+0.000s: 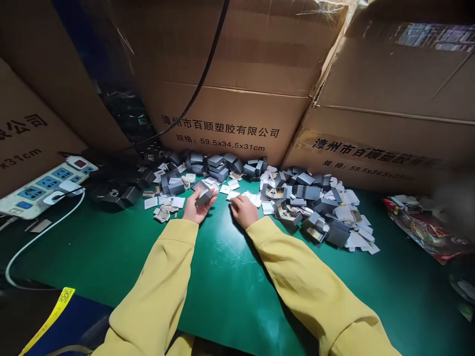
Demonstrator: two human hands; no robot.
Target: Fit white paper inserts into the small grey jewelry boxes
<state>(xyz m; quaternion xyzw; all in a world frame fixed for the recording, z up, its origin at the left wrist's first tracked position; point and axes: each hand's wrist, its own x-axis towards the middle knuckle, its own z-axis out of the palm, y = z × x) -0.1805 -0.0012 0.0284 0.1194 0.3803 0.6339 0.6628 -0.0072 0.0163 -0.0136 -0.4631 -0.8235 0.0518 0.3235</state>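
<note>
My left hand (196,208) holds a small dark grey plastic box (203,194), its fingers wrapped round it above the green table. A little to the right, my right hand (245,210) is low over the table with its fingers bent together. Its fingertips are beside a small white piece (233,195); whether they pinch it or something else is too small to make out. More flat white pieces (253,199) lie just beyond the right hand. Past both hands are heaped many similar grey boxes (218,168), some with open sides.
A larger pile of grey boxes (309,193) and white pieces (356,241) lies to the right. Cardboard cartons (237,111) wall off the back. At left stands a power strip (48,185) with a white cable (35,238). A red plastic bag (426,230) is at far right.
</note>
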